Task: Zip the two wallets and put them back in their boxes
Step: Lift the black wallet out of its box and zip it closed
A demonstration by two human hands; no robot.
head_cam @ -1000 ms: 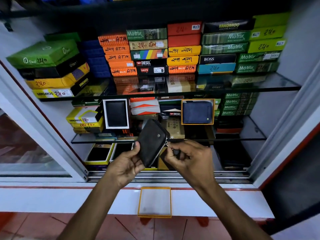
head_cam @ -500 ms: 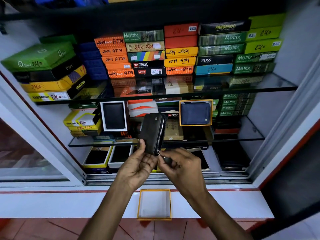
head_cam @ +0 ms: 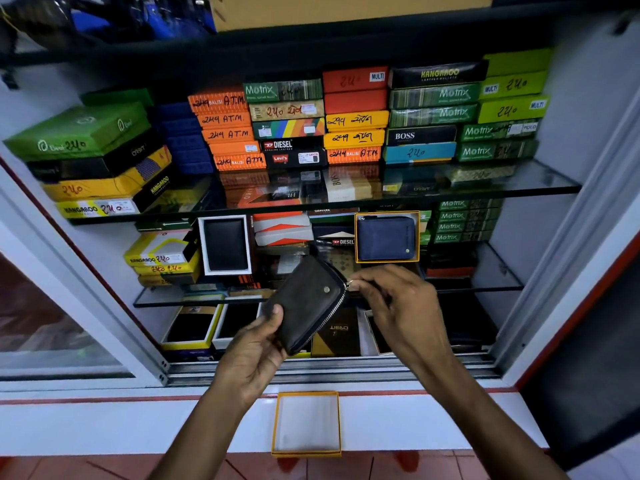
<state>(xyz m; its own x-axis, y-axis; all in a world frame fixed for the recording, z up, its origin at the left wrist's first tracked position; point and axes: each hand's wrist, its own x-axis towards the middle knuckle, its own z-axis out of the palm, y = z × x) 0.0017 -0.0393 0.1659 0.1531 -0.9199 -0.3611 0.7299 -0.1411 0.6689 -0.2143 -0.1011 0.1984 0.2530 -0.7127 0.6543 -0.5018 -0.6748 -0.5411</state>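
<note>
A black zip wallet (head_cam: 308,299) with a small metal stud is held tilted in front of the display cabinet. My left hand (head_cam: 258,351) grips its lower left corner, thumb on the front face. My right hand (head_cam: 394,303) pinches the zipper pull at the wallet's upper right corner. An empty orange-rimmed box (head_cam: 277,424) lies open on the white sill below my hands. A blue zip wallet (head_cam: 386,239) stands upright in its own orange-rimmed box (head_cam: 418,237) on the middle glass shelf.
The cabinet holds stacks of coloured wallet boxes (head_cam: 287,126) on glass shelves (head_cam: 485,183). A black wallet in a white box (head_cam: 225,244) stands left of centre. More open boxes sit on the bottom level. A sliding-door track (head_cam: 329,370) runs along the cabinet's front.
The wallet has turned from edge-on to show its front face. My right hand has drawn the zipper pull from the wallet's bottom end up along its edge to the top corner.
</note>
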